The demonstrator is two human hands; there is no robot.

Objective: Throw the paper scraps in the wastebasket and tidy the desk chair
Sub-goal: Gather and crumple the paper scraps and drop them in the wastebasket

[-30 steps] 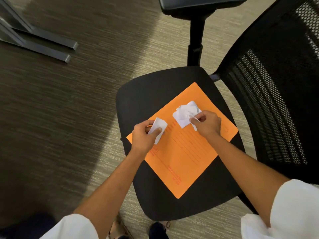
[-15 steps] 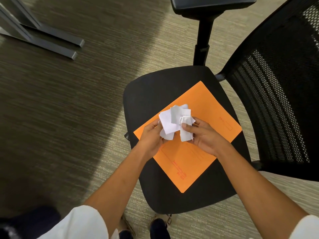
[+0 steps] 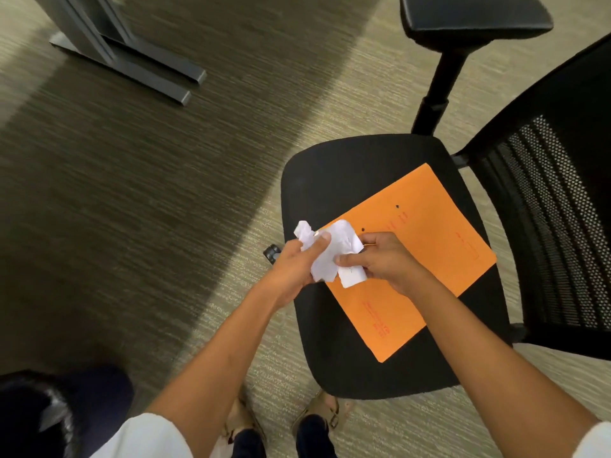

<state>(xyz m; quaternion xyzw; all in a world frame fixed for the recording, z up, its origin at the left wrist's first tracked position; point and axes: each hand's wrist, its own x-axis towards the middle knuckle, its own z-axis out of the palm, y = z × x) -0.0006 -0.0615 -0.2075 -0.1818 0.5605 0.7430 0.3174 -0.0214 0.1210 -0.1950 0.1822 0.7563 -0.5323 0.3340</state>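
Observation:
A bunch of white paper scraps [image 3: 327,251] is held between both hands above the left edge of the black desk chair seat [image 3: 334,180]. My left hand [image 3: 292,267] grips the bunch from the left, thumb on top. My right hand [image 3: 385,261] pinches it from the right. An orange folder [image 3: 426,246] lies flat and askew on the seat, partly under my right hand. No wastebasket is in view.
The chair's mesh backrest [image 3: 555,219] stands at the right, with an armrest [image 3: 472,14] at the top. Grey desk legs [image 3: 132,57] rest on the carpet at the upper left. A dark object [image 3: 49,414] sits at the lower left. My feet [image 3: 284,424] are below the seat.
Both hands picked separate scraps off the folder, brought them together into one bunch and lifted it left toward the seat's edge. The view has shifted left.

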